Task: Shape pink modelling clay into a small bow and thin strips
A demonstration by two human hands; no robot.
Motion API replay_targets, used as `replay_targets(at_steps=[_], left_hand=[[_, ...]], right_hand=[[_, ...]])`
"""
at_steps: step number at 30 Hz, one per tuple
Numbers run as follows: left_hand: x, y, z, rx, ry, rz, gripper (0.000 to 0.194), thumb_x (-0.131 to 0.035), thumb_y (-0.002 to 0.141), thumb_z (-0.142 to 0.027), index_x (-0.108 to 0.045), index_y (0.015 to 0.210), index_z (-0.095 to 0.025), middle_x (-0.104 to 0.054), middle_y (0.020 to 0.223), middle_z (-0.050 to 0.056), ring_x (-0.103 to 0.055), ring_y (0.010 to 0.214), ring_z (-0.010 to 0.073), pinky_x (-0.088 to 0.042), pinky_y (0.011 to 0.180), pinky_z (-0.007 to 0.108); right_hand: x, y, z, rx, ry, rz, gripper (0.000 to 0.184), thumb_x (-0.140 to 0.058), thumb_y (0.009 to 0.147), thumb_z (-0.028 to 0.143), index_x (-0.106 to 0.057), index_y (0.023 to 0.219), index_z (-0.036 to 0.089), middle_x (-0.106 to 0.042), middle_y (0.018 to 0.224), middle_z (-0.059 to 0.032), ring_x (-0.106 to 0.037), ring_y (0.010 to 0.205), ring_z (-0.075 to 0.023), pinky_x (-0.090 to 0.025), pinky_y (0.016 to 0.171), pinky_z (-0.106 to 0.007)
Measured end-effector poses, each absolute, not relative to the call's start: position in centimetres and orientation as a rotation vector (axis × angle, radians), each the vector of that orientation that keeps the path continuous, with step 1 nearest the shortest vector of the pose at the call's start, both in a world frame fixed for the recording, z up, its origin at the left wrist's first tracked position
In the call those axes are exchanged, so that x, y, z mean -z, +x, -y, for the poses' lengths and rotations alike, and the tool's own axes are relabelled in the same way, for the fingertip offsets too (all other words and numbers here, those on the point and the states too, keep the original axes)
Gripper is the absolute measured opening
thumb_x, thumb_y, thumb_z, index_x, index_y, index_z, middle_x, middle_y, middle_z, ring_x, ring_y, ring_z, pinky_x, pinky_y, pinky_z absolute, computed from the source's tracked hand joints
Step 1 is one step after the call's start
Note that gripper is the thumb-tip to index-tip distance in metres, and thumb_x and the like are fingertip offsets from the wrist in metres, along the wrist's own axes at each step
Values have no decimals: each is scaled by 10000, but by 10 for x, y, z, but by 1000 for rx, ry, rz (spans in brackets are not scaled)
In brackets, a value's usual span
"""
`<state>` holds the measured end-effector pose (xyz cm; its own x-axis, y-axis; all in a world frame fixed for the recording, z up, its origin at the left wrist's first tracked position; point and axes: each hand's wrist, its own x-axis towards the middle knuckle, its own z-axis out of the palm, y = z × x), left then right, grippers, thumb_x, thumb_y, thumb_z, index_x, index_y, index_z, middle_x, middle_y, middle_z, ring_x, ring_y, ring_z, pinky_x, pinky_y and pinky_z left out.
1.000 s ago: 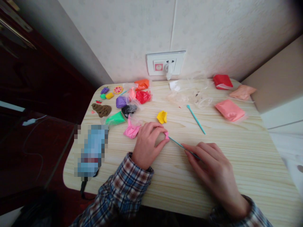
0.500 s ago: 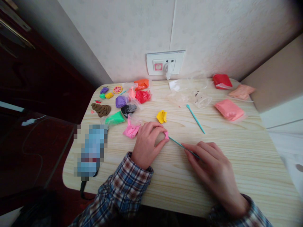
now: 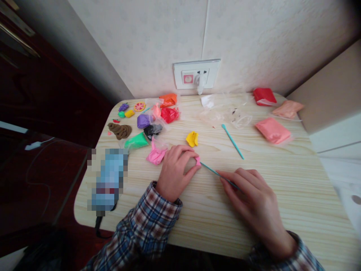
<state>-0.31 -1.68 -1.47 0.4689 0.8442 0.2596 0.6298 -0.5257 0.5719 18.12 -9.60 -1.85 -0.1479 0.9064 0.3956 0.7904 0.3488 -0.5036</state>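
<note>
Between the thumb and forefinger of my left hand (image 3: 176, 171) is a small piece of pink clay (image 3: 198, 161), close to the tabletop. My right hand (image 3: 251, 199) pinches a thin teal modelling tool (image 3: 210, 169), whose tip meets the right side of the pink piece. Just beyond my left fingers lies a shaped lump of yellow clay (image 3: 192, 139). A bag of pink clay (image 3: 156, 153) rests beside my left knuckles. Farther off on the right lies a second teal modelling tool (image 3: 232, 141).
Bagged clay in green (image 3: 137, 140), black (image 3: 153, 131), purple (image 3: 144, 121) and red (image 3: 169, 114) crowds the left, near a brown coil (image 3: 120, 131) and small clay fruit shapes. Salmon bags (image 3: 273, 130) sit right. Clear wrappers (image 3: 225, 116) lie by the wall. A blurred blue object (image 3: 109, 180) stands left.
Almost nothing differs. The whole view has shifted very slightly, while both hands keep their hold on the pink clay and the tool.
</note>
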Motion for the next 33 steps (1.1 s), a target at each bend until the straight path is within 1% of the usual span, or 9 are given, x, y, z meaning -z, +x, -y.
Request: replay_targets(at_steps=[16, 33], left_hand=[[16, -3, 17, -740, 2324, -1234, 145, -650, 820, -224, -629, 955, -175, -611, 1030, 59, -544, 1012, 223, -430, 898, 384], [15, -3, 17, -735, 2328, -1237, 137, -635, 827, -223, -623, 957, -179, -611, 1028, 62, -542, 1013, 224, -429, 895, 384]], right_hand=[[16, 180, 97, -258, -1470, 1941, 161, -531, 871, 150, -622, 998, 184, -562, 686, -1, -488, 669, -139, -420, 624, -275], [17, 181, 98, -276, -1479, 1943, 180, -534, 869, 152, -627, 1018, 190, -568, 692, -4, -498, 673, -142, -426, 628, -283]])
